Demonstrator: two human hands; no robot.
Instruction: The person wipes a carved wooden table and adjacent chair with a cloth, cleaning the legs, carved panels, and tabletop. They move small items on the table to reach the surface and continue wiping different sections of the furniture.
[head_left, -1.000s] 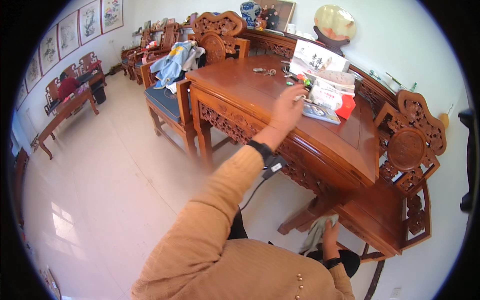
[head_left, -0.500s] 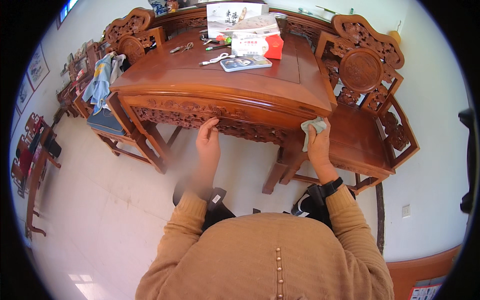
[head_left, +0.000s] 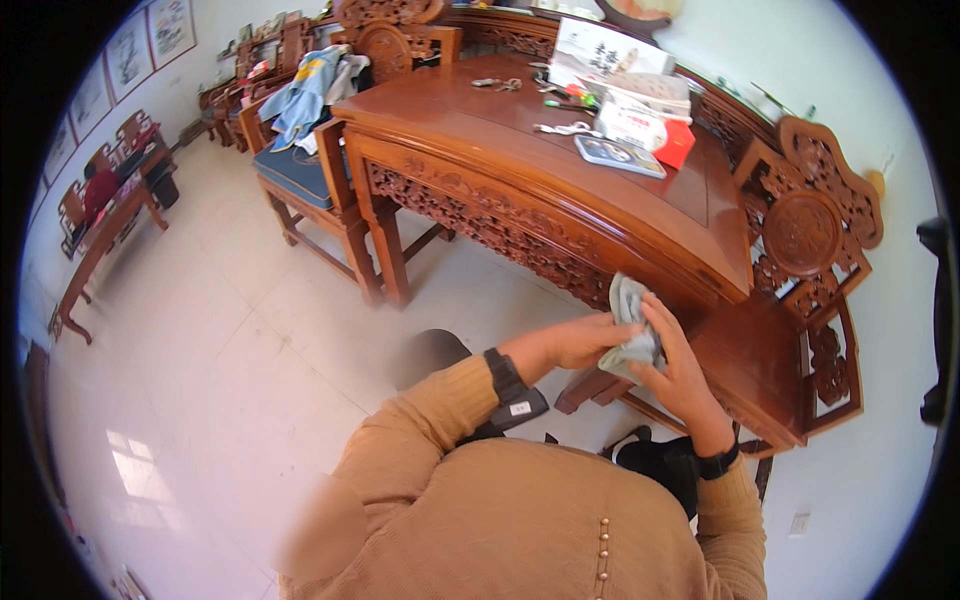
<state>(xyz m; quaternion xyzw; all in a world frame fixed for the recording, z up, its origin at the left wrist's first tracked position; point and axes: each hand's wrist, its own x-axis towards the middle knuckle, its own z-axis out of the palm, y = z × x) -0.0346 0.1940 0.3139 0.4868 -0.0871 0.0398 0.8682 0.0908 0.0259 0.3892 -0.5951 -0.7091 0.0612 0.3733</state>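
Note:
A pale grey-green cloth [head_left: 627,297], folded and bunched, is held up between my two hands in front of the table's near right corner. My left hand [head_left: 583,341] reaches across from the left, its fingers closed on the cloth's left side. On the other side my right hand [head_left: 686,378] grips the cloth between thumb and fingers. Behind them stands the reddish-brown wooden table [head_left: 480,135] with a carved openwork apron [head_left: 480,205]. Part of the cloth is hidden by my fingers.
On the tabletop lie a phone [head_left: 620,156], a red-and-white tissue pack [head_left: 645,125], a white box [head_left: 610,50], a white cable [head_left: 565,128] and keys [head_left: 497,84]. A carved chair [head_left: 800,235] stands at the right; another chair with a blue cushion [head_left: 290,175] and clothes [head_left: 305,95] stands left.
My right hand has drawn the cloth off the table's corner. My left hand has moved right from the apron and taken hold of the cloth too. The view has turned left.

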